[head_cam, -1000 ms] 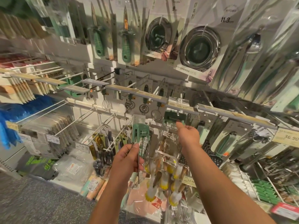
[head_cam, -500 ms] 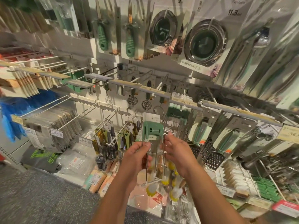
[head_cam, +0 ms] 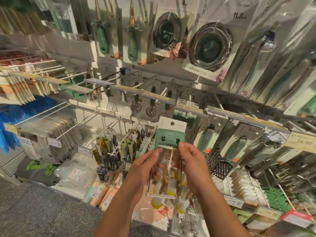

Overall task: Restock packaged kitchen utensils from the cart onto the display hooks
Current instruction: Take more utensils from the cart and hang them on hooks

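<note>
Before the hook wall: green-and-white carded utensil pack (head_cam: pixel 171 134), off any hook. Right hand (head_cam: pixel 191 161) has come down from the rail; left hand (head_cam: pixel 145 166) and right now both pinch it. Hanging pending.

Both my bare forearms rise from the bottom of the frame toward the centre, converging. My left hand (head_cam: pixel 144 166) sits just left of centre, fingers curled in a pinch, thumb tip uppermost. My right hand (head_cam: pixel 192 164) sits just right of centre, level with it, fingers curled and pinching too, the thumbs close together.
</note>
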Action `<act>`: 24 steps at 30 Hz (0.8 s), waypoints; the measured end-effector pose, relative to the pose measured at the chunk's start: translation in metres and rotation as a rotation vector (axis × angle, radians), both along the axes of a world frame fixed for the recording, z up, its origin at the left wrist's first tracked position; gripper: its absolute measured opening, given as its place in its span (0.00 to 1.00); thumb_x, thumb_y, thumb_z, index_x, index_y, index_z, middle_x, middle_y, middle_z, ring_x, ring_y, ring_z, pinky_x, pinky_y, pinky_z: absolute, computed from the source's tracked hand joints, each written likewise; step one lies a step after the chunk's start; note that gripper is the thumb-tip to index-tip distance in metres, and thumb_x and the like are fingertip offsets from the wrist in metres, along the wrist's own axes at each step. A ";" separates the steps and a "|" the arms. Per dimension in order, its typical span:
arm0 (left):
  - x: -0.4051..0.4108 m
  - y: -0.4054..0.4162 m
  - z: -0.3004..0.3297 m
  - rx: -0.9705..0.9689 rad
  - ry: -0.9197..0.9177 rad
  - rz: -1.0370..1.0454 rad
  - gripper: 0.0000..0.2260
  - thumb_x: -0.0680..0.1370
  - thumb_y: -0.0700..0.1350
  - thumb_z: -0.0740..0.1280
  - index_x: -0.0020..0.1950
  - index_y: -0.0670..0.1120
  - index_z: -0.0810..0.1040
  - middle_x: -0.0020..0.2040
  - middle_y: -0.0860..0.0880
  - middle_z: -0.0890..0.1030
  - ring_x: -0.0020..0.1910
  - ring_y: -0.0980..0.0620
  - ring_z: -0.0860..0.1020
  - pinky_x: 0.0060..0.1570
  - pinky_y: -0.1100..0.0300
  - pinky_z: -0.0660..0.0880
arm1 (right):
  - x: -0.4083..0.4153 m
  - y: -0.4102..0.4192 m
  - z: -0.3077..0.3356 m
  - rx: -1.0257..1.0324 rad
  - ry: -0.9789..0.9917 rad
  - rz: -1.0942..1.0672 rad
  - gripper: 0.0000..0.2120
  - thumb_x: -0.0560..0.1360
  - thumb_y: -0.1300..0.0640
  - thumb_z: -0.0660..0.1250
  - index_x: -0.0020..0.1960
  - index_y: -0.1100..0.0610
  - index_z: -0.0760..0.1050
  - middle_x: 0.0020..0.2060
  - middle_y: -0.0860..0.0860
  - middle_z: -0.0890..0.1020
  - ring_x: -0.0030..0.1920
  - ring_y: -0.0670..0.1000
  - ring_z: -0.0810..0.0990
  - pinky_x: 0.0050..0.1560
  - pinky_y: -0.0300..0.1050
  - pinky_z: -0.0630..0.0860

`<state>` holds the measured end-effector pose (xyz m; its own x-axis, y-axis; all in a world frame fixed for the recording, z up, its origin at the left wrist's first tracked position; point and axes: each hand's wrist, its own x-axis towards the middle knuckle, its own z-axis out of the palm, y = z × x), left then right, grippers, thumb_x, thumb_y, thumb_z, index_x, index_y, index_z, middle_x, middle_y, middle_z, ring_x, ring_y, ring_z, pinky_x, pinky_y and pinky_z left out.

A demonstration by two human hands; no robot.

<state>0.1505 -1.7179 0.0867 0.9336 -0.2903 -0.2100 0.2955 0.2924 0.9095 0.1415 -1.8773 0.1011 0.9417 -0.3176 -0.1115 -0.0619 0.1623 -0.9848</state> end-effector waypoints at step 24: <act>0.008 -0.001 -0.004 0.129 -0.039 -0.070 0.22 0.74 0.60 0.68 0.68 0.61 0.79 0.66 0.59 0.79 0.66 0.60 0.75 0.65 0.59 0.72 | 0.047 -0.013 0.026 -0.138 0.054 -0.299 0.15 0.83 0.48 0.66 0.50 0.61 0.77 0.39 0.53 0.78 0.38 0.52 0.76 0.42 0.50 0.77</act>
